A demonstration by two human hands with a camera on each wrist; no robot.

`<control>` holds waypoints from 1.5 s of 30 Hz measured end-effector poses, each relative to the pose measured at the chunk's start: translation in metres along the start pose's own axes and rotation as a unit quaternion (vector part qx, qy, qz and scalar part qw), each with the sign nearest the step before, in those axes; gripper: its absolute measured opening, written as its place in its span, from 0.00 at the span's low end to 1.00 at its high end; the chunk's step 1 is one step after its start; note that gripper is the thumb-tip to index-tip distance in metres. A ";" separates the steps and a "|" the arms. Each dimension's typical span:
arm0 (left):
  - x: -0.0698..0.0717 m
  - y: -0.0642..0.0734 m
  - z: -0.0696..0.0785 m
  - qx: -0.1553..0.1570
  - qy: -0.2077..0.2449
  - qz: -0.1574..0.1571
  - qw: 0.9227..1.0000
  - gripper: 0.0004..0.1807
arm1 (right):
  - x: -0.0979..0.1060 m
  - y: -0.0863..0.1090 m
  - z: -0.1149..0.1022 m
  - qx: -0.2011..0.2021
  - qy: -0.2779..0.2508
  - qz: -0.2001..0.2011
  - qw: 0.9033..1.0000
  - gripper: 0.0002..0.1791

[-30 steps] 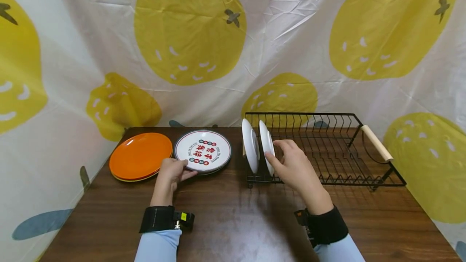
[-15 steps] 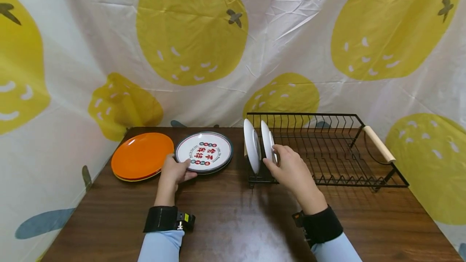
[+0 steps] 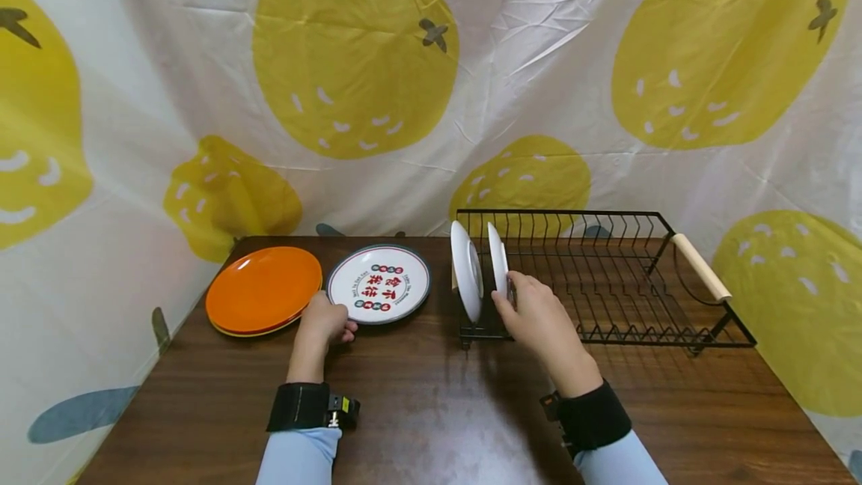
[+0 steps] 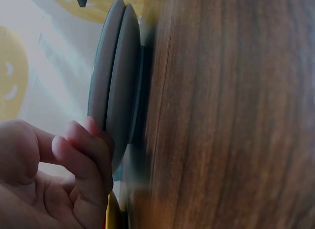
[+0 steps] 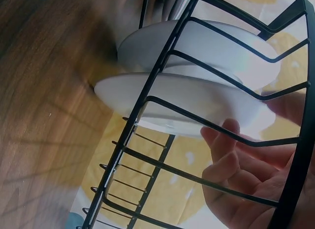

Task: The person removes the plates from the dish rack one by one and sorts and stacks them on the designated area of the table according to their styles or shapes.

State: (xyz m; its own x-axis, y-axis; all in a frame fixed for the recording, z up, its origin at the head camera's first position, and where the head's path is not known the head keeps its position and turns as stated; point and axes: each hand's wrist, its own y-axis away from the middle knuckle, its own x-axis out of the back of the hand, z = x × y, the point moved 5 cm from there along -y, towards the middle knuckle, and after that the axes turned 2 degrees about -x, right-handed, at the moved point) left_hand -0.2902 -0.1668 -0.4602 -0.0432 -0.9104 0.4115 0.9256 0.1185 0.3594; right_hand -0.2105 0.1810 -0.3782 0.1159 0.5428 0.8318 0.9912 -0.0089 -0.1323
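My left hand [image 3: 326, 319] pinches the near-left rim of a white plate [image 3: 380, 283] with red characters and a dark border. In the left wrist view its curled fingers [image 4: 83, 150] lie at the rims of two stacked plates [image 4: 115, 76]. My right hand [image 3: 542, 316] holds the near edge of a white plate [image 3: 497, 254] standing on edge in the black dish rack [image 3: 559, 212]. Another white plate [image 3: 463, 272] stands upright to its left, at the rack's left end. The right wrist view shows the fingers and thumb around the held plate [image 5: 184, 103], seen through the wires.
Orange plates [image 3: 264, 287] lie stacked on the wooden table [image 3: 417, 410] at the left, with a yellow rim below. The rack's wire slots extend right to a wooden handle [image 3: 700, 266]. A fruit-printed cloth [image 3: 525, 81] hangs behind the table.
The plate in my right hand has shifted slightly right, away from its neighbour. My left fingers have curled in at the printed plate's rim, and the top plate has shifted slightly.
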 end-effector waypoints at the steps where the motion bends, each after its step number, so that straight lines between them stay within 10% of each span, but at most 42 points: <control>1: 0.000 0.000 0.000 0.001 -0.005 0.000 1.000 0.27 | 0.000 0.000 0.001 -0.001 -0.001 0.001 1.000 0.30; 15: 0.012 0.023 0.037 -0.068 -0.014 0.031 0.997 0.42 | 0.010 -0.001 0.018 -0.057 -0.035 0.065 0.996 0.18; 35: 0.016 0.090 0.105 -0.168 0.076 -0.001 0.983 0.28 | 0.045 0.007 0.017 -0.056 -0.066 0.134 0.987 0.23; 45: 0.003 0.124 0.130 -0.232 0.076 -0.006 0.970 0.25 | 0.061 0.017 0.012 -0.027 -0.127 0.226 0.965 0.20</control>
State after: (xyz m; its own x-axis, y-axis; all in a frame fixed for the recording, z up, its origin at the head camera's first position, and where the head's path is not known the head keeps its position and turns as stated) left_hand -0.2244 -0.1031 -0.3059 -0.0316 -0.9627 0.2687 0.9964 -0.0514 -0.0670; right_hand -0.1869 0.2240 -0.3359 0.5248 0.6613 0.5360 0.8457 -0.3331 -0.4170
